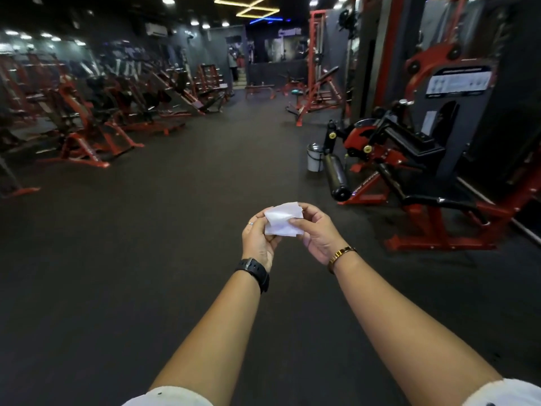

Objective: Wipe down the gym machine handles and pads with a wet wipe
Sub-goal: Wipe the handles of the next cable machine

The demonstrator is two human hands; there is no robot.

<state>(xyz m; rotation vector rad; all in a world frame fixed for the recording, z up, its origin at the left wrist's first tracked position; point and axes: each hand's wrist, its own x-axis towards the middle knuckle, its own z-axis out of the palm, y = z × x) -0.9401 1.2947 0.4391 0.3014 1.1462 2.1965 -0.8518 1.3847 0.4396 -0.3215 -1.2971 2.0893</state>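
Note:
A folded white wet wipe (281, 219) is held out in front of me over the dark floor. My left hand (259, 240), with a black watch on the wrist, pinches its left edge. My right hand (317, 231), with a gold bracelet, pinches its right edge, thumb on top. To the right stands a red and black gym machine (409, 159) with a black roller pad (335, 175) and a black seat pad (439, 197). Both hands are well apart from it.
A small white bucket (314, 159) stands on the floor beside the roller pad. Rows of red machines (96, 112) line the left side. More red racks (319, 71) stand at the back right. Dark rubber floor (190, 215) stretches between them.

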